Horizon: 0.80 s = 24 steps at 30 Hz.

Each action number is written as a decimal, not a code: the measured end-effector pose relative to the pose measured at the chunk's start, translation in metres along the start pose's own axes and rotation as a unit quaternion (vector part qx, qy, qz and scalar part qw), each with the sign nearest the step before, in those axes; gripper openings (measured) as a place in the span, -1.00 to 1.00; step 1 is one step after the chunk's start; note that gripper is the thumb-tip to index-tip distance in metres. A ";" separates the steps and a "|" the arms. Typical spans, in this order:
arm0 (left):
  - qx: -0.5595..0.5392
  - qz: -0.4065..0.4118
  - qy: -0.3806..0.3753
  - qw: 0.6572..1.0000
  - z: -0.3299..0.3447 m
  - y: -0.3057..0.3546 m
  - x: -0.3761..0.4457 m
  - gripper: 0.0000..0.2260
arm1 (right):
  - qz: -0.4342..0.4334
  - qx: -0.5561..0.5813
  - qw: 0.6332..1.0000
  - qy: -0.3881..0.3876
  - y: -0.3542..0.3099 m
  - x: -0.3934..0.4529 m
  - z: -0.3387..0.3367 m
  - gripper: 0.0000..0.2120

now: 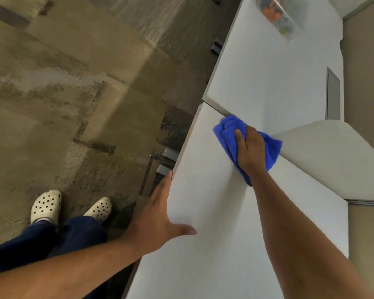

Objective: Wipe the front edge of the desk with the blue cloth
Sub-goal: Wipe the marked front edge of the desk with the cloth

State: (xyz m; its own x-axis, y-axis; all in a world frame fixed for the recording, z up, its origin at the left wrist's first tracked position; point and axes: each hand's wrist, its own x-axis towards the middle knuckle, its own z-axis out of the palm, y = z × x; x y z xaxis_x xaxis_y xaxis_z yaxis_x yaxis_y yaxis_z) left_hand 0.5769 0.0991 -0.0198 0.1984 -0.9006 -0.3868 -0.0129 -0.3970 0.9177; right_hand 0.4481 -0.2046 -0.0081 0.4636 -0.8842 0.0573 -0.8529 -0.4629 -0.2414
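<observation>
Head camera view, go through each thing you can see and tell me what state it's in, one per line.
Blue cloth: bunched, pressed flat on the desk top, back from the front edge.
Right hand: palm down on the cloth.
Left hand: open, braced on the desk's front edge, thumb on top.
Desk: white top bare around the cloth.
Clear container: lying on the farther desk, blurred.
</observation>
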 end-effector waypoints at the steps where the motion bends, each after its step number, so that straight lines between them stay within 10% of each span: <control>1: -0.003 0.000 -0.002 1.000 0.000 0.002 -0.001 0.25 | 0.028 -0.018 0.999 0.004 0.006 -0.002 -0.001 -0.43; 5: 0.001 -0.006 -0.008 1.000 -0.002 0.006 -0.001 0.25 | 0.124 -0.073 0.990 -0.004 -0.041 -0.001 0.021 -0.37; 16: 0.030 0.030 -0.014 0.999 0.006 -0.009 0.006 0.34 | -0.042 -0.069 0.991 -0.105 -0.098 -0.133 0.032 -0.31; 24: 0.028 -0.001 -0.013 1.000 0.005 -0.009 0.001 0.27 | -0.080 -0.002 0.993 -0.087 -0.075 -0.024 0.033 -0.35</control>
State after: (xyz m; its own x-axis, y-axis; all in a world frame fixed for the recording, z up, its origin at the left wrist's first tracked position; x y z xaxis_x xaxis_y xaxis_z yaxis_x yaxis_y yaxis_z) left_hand 0.5722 0.1013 -0.0289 0.1734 -0.9036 -0.3918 -0.0665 -0.4077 0.9107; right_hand 0.5087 -0.1463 -0.0232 0.6273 -0.7753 -0.0729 -0.7659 -0.5973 -0.2379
